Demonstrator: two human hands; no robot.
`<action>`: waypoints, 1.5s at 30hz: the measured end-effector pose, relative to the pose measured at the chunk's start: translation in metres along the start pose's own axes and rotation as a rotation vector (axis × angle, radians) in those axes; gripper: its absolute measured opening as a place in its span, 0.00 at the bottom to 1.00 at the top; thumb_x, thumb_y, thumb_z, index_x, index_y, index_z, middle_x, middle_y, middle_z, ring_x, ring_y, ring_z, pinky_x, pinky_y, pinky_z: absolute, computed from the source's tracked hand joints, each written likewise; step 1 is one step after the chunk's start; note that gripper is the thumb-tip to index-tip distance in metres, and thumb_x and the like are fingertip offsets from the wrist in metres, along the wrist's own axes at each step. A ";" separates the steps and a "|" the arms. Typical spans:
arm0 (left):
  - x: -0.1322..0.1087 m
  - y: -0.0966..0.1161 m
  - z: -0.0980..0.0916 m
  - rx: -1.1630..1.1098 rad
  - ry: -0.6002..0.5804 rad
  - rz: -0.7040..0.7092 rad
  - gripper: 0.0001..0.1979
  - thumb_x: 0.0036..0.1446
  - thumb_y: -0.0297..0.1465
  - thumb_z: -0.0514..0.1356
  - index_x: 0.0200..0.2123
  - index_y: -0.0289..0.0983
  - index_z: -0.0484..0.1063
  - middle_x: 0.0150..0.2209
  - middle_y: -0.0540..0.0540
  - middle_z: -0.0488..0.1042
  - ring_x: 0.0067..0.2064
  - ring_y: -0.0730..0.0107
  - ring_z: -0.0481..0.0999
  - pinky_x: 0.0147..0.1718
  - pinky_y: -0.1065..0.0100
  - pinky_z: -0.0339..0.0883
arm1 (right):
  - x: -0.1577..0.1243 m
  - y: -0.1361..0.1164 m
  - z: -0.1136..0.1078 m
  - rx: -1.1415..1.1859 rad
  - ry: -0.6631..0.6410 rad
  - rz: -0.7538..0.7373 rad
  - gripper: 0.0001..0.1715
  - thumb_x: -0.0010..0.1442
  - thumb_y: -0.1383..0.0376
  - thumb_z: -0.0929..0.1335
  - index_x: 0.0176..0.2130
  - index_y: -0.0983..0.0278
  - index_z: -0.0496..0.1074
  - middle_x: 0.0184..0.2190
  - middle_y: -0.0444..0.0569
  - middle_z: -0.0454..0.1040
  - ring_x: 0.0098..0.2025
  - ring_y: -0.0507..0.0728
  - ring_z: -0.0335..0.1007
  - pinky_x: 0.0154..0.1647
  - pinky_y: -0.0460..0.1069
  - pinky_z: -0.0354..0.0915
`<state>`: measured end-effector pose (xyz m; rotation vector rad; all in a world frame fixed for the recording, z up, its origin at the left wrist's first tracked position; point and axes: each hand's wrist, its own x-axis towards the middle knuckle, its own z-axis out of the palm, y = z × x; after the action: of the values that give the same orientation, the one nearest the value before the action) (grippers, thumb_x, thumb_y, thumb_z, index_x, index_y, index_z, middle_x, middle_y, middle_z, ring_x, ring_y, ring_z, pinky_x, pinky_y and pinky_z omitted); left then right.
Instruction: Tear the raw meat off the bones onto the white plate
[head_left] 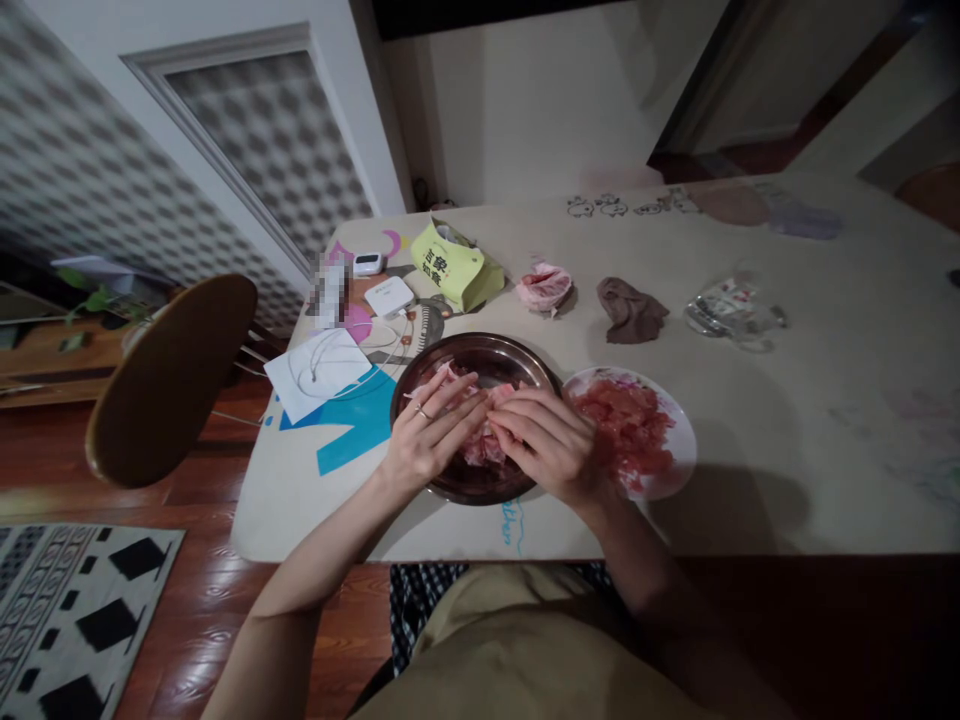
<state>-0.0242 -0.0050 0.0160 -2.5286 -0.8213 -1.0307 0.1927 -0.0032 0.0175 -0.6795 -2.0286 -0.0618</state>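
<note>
A round metal bowl [517, 345] stands near the table's front edge with pieces of raw meat [484, 447] in it. Over its left side is my left hand [433, 430], a ring on one finger, its fingers long and pressed together on the meat. My right hand [551, 435] bends in from the right, fingertips pinched on meat close to the left fingertips. The exact grip underneath is hidden. Right beside the bowl, partly behind my right wrist, a white plate [686, 440] carries sliced raw meat [637, 425].
Behind the bowl lie a yellow-green packet [457, 265], a pink-and-white crumpled bundle [544, 288], a brown cloth [631, 310] and a clear plastic bag [735, 308]. Left are a white device [390, 295], a cable and white paper [315, 375]. A chair [172, 380] stands beyond the table's left edge.
</note>
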 end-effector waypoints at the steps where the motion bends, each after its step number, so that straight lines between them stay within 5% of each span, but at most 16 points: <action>1: -0.001 0.000 0.001 -0.003 -0.003 -0.003 0.17 0.73 0.25 0.55 0.61 0.32 0.73 0.53 0.42 0.84 0.70 0.58 0.71 0.71 0.49 0.66 | 0.000 0.000 0.000 -0.006 -0.005 0.004 0.12 0.65 0.76 0.70 0.46 0.62 0.76 0.40 0.50 0.83 0.46 0.59 0.82 0.50 0.55 0.81; 9: -0.005 -0.004 0.008 -0.108 -0.064 -0.078 0.23 0.71 0.25 0.59 0.67 0.37 0.68 0.60 0.43 0.80 0.72 0.56 0.68 0.71 0.45 0.65 | -0.002 -0.003 0.008 0.060 0.015 0.187 0.10 0.66 0.76 0.68 0.40 0.60 0.73 0.36 0.48 0.80 0.40 0.57 0.79 0.44 0.53 0.77; 15: -0.005 -0.004 0.010 -0.160 -0.111 -0.146 0.26 0.70 0.24 0.58 0.69 0.38 0.65 0.63 0.41 0.77 0.70 0.57 0.70 0.64 0.55 0.74 | -0.007 -0.006 0.017 0.246 0.072 0.555 0.09 0.65 0.74 0.68 0.36 0.59 0.72 0.34 0.44 0.77 0.36 0.53 0.76 0.39 0.48 0.74; 18: -0.004 -0.002 0.012 -0.177 -0.093 -0.172 0.24 0.70 0.23 0.59 0.67 0.39 0.68 0.60 0.42 0.79 0.66 0.59 0.75 0.61 0.56 0.76 | -0.009 -0.004 0.019 0.299 0.053 0.624 0.09 0.64 0.73 0.68 0.36 0.59 0.72 0.34 0.43 0.77 0.35 0.53 0.75 0.37 0.47 0.74; 23: 0.001 0.002 0.013 -0.224 -0.064 -0.307 0.22 0.68 0.29 0.63 0.64 0.39 0.70 0.59 0.41 0.80 0.59 0.61 0.80 0.60 0.58 0.77 | -0.006 -0.005 0.016 0.210 0.129 0.598 0.07 0.68 0.70 0.67 0.38 0.59 0.72 0.34 0.45 0.77 0.37 0.54 0.75 0.38 0.48 0.74; 27: 0.003 0.005 0.012 -0.183 -0.083 -0.229 0.29 0.66 0.34 0.66 0.67 0.36 0.66 0.63 0.37 0.76 0.65 0.55 0.76 0.62 0.54 0.75 | 0.000 -0.014 0.016 0.137 0.197 0.496 0.06 0.70 0.69 0.67 0.39 0.59 0.72 0.35 0.46 0.78 0.38 0.55 0.77 0.40 0.49 0.75; 35: -0.007 0.002 0.013 -0.124 0.086 -0.158 0.26 0.67 0.26 0.64 0.67 0.37 0.68 0.58 0.41 0.81 0.64 0.58 0.78 0.60 0.57 0.78 | 0.003 -0.020 0.017 0.188 0.206 0.398 0.08 0.68 0.73 0.68 0.40 0.60 0.75 0.35 0.48 0.81 0.40 0.55 0.80 0.46 0.51 0.77; 45: -0.011 0.002 0.009 -0.120 0.137 -0.109 0.27 0.68 0.22 0.61 0.68 0.38 0.68 0.60 0.41 0.80 0.67 0.56 0.75 0.60 0.56 0.78 | 0.004 -0.022 0.014 0.213 0.186 0.368 0.10 0.66 0.75 0.69 0.38 0.60 0.75 0.34 0.47 0.80 0.40 0.56 0.80 0.47 0.52 0.76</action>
<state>-0.0244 -0.0066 0.0017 -2.4994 -0.8909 -1.3099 0.1698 -0.0157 0.0186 -0.8647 -1.6772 0.2919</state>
